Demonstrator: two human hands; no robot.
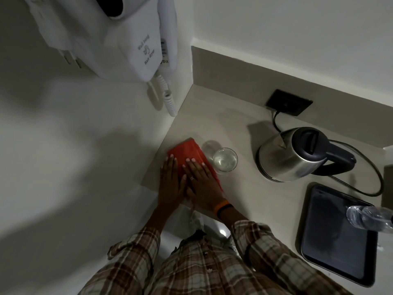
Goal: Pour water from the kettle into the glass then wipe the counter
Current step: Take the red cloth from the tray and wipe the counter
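Observation:
A folded red cloth [187,151] lies on the pale counter [234,192] beside the left wall. My left hand [170,182] and my right hand [203,184] both press flat on it, fingers stretched out and side by side. Just right of the cloth stands a clear glass [225,160] with water in it, close to my right fingers but apart from them. Farther right the steel kettle [285,160] with a black lid and handle sits upright on its base, lid closed.
The kettle's black cord [372,179] loops to a dark socket [289,102] on the back upstand. A dark tray [331,241] lies at the right front with a plastic bottle [370,218] on it. A wall-mounted hair dryer [131,39] hangs above the left wall.

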